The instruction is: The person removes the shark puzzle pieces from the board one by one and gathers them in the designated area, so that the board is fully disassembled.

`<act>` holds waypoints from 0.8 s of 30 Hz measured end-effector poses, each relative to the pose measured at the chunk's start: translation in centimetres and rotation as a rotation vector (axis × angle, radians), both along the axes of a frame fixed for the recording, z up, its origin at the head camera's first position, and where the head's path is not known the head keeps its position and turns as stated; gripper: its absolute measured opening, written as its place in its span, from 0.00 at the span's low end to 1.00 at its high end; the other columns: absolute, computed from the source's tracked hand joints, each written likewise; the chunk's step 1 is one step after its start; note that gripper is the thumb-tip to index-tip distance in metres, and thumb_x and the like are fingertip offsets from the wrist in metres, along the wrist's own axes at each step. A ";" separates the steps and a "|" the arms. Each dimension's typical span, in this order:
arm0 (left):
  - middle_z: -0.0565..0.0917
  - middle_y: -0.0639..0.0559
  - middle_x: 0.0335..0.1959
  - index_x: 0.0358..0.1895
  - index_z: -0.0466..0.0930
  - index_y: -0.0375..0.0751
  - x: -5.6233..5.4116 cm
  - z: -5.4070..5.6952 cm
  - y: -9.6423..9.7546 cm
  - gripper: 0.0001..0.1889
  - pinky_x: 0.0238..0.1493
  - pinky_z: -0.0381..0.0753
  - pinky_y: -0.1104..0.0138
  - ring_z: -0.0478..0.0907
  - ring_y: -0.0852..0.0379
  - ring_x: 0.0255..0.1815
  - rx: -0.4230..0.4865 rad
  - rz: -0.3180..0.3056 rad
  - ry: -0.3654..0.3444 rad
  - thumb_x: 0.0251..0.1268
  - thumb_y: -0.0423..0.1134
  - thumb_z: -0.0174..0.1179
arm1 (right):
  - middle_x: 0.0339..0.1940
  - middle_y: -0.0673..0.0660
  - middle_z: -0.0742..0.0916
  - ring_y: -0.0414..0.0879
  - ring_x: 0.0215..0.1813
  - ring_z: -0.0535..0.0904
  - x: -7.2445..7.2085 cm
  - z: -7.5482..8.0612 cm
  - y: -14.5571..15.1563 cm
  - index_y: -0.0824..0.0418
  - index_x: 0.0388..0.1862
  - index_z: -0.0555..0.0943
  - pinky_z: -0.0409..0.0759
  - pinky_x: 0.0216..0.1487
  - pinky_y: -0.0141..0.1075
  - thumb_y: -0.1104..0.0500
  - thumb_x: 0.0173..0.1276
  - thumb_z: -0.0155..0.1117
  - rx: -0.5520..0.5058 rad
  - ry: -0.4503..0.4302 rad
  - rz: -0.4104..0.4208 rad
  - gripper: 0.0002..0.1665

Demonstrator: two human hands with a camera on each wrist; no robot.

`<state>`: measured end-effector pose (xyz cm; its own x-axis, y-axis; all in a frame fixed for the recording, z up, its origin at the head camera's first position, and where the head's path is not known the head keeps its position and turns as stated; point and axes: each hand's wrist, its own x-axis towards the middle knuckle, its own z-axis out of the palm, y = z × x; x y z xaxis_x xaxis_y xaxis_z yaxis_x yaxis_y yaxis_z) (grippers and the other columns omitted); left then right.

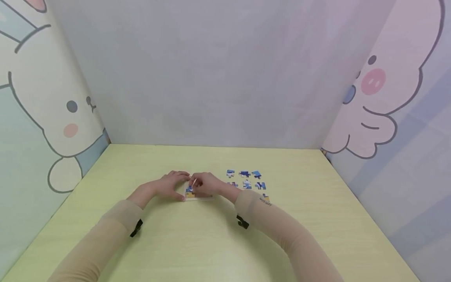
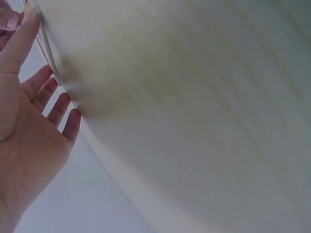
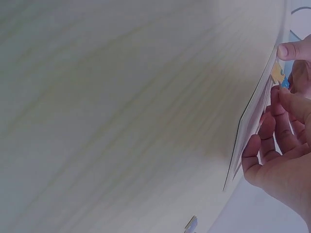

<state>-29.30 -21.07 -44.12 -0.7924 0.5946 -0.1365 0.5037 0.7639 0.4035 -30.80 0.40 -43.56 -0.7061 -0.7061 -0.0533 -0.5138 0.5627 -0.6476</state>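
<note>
A shallow jigsaw puzzle tray (image 1: 199, 199) with a pale rim lies flat on the table. Blue and yellow puzzle pieces (image 1: 190, 194) show at its left end. My left hand (image 1: 169, 185) spans that end, its thumb at the near corner and its relaxed fingers at the far side, touching the rim. Over the tray, my right hand (image 1: 208, 183) pinches a puzzle piece between thumb and forefinger. In the right wrist view, blue and yellow puzzle pieces (image 3: 277, 74) show by the thumb tip. Fingers partly hide the pinched piece and the tray's inside.
Several loose puzzle pieces (image 1: 247, 184) lie spread to the right of the tray, partly behind the right forearm. The pale yellow table (image 1: 169, 246) meets a grey back wall (image 1: 211, 78) and side panels with cartoon animals.
</note>
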 end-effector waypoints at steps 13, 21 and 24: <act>0.59 0.46 0.72 0.69 0.63 0.42 0.0 0.1 0.1 0.41 0.64 0.54 0.37 0.52 0.40 0.72 -0.011 -0.011 0.002 0.53 0.57 0.66 | 0.32 0.46 0.84 0.36 0.36 0.78 0.1 1.3 1.3 0.52 0.41 0.78 0.76 0.40 0.26 0.61 0.63 0.65 0.022 -0.026 -0.022 0.08; 0.60 0.46 0.72 0.68 0.64 0.42 -0.3 -0.1 0.1 0.42 0.63 0.56 0.36 0.53 0.40 0.71 -0.044 -0.010 0.011 0.52 0.58 0.66 | 0.31 0.46 0.85 0.38 0.33 0.76 0.8 3.4 2.7 0.54 0.42 0.78 0.74 0.36 0.26 0.62 0.65 0.63 0.022 0.006 0.013 0.08; 0.60 0.45 0.72 0.68 0.64 0.41 -0.3 0.0 0.1 0.42 0.63 0.56 0.36 0.53 0.39 0.71 -0.040 -0.011 0.011 0.52 0.57 0.66 | 0.31 0.46 0.84 0.38 0.32 0.74 1.2 3.9 3.4 0.54 0.43 0.78 0.73 0.34 0.26 0.62 0.65 0.63 0.015 0.004 0.026 0.08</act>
